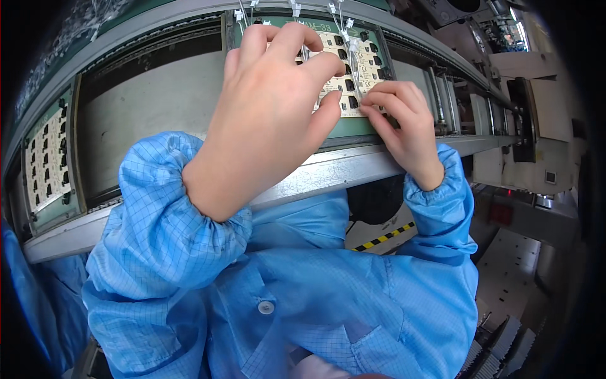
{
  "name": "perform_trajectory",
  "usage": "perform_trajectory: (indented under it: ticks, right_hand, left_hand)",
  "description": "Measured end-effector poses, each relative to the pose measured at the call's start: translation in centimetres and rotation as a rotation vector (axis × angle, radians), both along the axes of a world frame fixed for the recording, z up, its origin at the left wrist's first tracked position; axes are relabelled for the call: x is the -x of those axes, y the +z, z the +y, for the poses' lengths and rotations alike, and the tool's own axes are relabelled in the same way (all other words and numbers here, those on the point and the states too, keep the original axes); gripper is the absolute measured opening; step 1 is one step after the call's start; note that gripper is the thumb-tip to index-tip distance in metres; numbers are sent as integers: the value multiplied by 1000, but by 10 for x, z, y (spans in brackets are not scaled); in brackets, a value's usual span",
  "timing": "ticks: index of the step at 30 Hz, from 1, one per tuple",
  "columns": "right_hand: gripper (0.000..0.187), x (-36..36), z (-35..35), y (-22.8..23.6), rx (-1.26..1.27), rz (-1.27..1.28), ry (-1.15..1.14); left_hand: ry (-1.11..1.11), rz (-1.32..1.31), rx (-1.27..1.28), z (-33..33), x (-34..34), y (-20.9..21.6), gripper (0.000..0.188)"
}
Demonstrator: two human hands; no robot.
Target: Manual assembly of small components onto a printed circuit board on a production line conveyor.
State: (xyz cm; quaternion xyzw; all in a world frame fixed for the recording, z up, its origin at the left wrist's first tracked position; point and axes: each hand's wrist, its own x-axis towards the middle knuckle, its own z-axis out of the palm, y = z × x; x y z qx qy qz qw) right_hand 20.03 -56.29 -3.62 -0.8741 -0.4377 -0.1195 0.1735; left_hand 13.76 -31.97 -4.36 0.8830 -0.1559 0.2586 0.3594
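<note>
A long grey conveyor line with metal rails curves across the view, carrying green carrier trays. The person's blue checked smock fills the lower half, with a white button on its front. Below the rail, a strip of yellow-and-black hazard tape lies on the floor. At far left a green tray holds a pale panel board with rows of small black parts. A second green tray, just ahead of the person, holds the cream circuit panel, also dotted with black parts and crossed by thin white wires with white connectors. The left hand hovers curled over the panel, thumb and fingertips pinched together over its lower edge; what it grips cannot be told. The right hand rests on the panel's lower right corner, fingers bent and pressing there.
</note>
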Motion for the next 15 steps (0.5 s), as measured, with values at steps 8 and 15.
perform_trajectory:
  ticks: [8,15]
  right_hand:
    - [16,3,-1,-3,41,-77,-28]
    - [14,5,0,-5,-2,-36,-25]
  left_hand:
    - [-1,-59,-29,-3,2,-1,22]
    - [-40,-45,-41,-6,4,-4,22]
